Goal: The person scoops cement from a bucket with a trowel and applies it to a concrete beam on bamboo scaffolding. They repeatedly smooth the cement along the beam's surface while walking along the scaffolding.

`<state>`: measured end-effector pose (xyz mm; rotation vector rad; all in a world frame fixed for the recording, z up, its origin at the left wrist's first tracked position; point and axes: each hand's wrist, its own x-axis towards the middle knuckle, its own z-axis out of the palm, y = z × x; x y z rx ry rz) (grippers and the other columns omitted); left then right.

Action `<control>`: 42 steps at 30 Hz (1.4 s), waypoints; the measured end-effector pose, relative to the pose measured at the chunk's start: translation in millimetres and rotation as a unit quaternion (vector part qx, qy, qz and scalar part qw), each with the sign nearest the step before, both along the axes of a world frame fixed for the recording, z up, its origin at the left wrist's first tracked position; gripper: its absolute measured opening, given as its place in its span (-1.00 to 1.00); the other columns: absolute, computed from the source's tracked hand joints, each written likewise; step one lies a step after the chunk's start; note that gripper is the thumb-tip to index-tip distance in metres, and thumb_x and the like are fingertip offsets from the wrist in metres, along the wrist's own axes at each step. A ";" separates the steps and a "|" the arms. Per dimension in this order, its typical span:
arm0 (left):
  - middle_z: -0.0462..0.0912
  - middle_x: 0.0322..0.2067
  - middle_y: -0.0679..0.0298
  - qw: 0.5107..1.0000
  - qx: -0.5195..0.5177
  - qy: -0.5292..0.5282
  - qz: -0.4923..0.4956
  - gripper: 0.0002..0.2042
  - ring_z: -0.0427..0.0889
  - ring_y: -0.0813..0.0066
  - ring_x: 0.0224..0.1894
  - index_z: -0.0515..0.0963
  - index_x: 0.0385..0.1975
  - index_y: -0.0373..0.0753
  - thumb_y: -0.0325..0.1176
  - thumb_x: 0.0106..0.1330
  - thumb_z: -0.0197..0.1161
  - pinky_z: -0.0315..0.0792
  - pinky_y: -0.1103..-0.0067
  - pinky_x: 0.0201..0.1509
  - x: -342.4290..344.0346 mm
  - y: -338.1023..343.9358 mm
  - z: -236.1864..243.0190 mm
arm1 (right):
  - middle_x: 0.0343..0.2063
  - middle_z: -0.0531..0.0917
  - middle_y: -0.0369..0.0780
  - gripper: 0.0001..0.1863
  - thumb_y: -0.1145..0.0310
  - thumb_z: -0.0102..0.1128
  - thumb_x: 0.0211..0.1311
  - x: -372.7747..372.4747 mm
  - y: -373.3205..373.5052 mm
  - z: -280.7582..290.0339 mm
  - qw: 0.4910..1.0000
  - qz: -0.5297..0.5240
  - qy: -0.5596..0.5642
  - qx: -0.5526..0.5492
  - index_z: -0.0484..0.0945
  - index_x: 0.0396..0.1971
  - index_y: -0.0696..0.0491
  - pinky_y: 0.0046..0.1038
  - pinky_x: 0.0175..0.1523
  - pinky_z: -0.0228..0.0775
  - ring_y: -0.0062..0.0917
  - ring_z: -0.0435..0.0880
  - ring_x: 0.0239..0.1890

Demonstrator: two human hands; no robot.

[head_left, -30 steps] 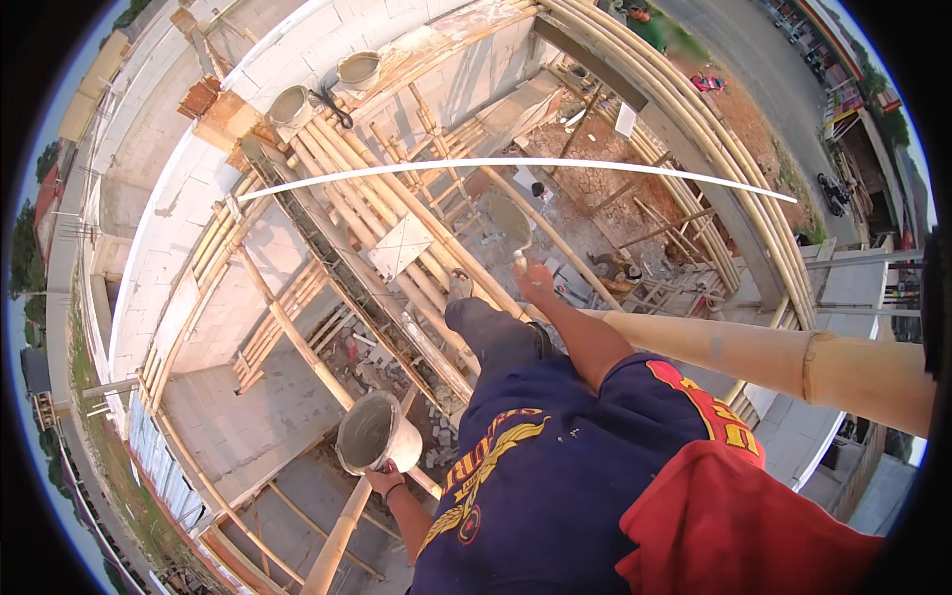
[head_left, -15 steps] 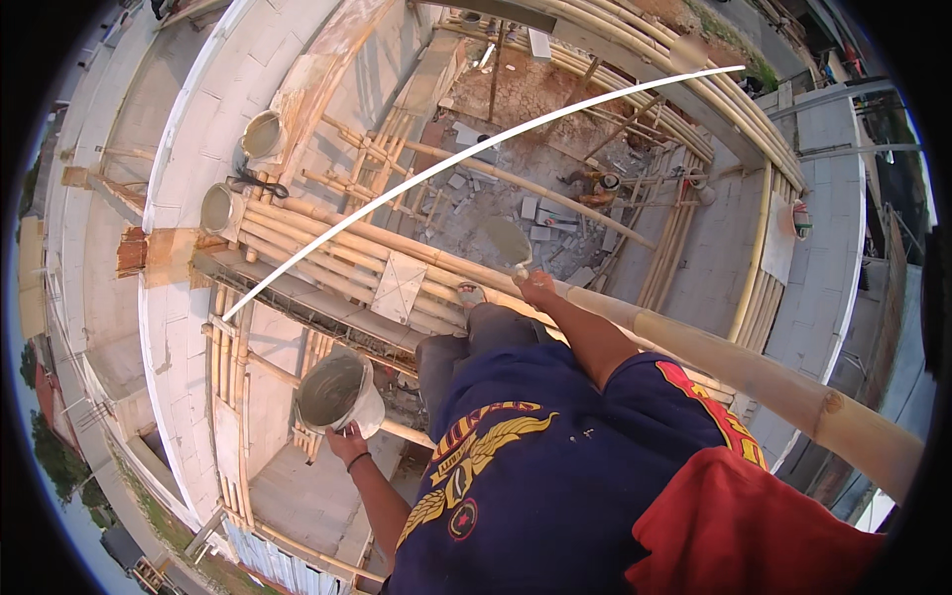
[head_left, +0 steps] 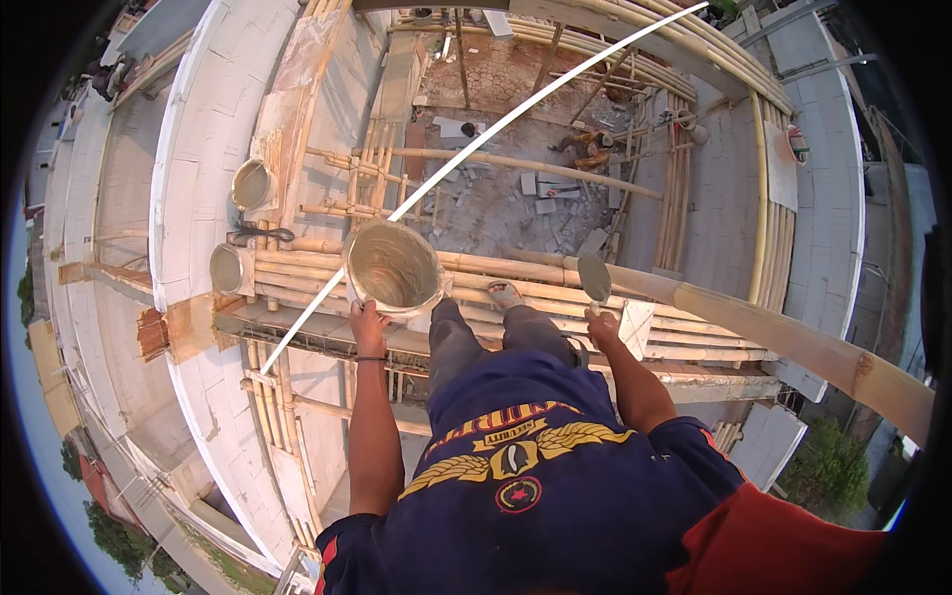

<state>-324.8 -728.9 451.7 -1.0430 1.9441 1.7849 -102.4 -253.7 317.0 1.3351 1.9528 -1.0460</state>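
Note:
My left hand (head_left: 368, 327) grips the near rim of a white bucket (head_left: 409, 309), out in front and to the left of my legs. Grey wet mortar (head_left: 385, 268) coats the bucket's inside, and its mouth faces up toward me. On the right, my right hand (head_left: 602, 329) is closed around the handle of a trowel (head_left: 594, 276). Grey mortar covers the trowel's blade, which points away from me, close to a thick bamboo pole (head_left: 694, 296). Bucket and trowel are apart, on either side of my feet.
I stand on a bamboo pole platform (head_left: 476, 285) high above a rubble-strewn floor (head_left: 496, 213), where a person (head_left: 587, 149) is low down. A long white pipe (head_left: 476, 151) crosses the view. Two mortar buckets (head_left: 230, 268) (head_left: 254, 184) stand at left beside block walls (head_left: 188, 198).
My left hand has brought the bucket up from the lower left to in front of my legs. The trowel has moved right in my right hand. My body and view have turned.

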 end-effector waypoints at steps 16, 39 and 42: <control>0.60 -0.49 0.01 0.778 -0.171 0.176 -0.579 -0.74 0.61 0.02 -0.38 0.47 -0.40 -0.35 -0.22 0.22 0.18 0.44 0.30 -0.28 -165.5 172.9 -35.7 | -0.75 0.48 -0.27 -0.66 0.18 0.22 0.24 21.1 -125.5 89.4 0.935 -0.342 0.089 -0.037 0.50 -0.51 0.19 -0.45 -0.63 0.30 -0.58 0.47 -0.73; 0.00 0.40 -0.02 0.594 -0.261 -0.201 -0.734 -0.22 -0.06 -0.06 0.45 0.09 0.39 -0.08 0.22 0.24 0.05 -0.07 0.01 0.42 69.6 111.5 -99.2 | -0.72 0.48 -0.28 -0.63 0.08 0.19 0.25 79.3 -60.1 57.9 0.948 -0.291 0.040 -0.120 0.47 -0.48 0.11 -0.48 -0.64 0.28 -0.55 0.46 -0.72; -0.01 0.41 0.00 0.610 -0.234 -0.247 -0.716 -0.22 -0.07 -0.04 0.46 0.10 0.39 -0.09 0.27 0.26 -0.05 -0.10 0.02 0.44 81.0 79.8 -93.2 | -0.70 0.47 -0.29 -0.67 0.11 0.18 0.27 54.2 -58.0 49.1 0.950 -0.269 0.071 -0.138 0.45 -0.47 0.08 -0.48 -0.64 0.29 -0.57 0.46 -0.71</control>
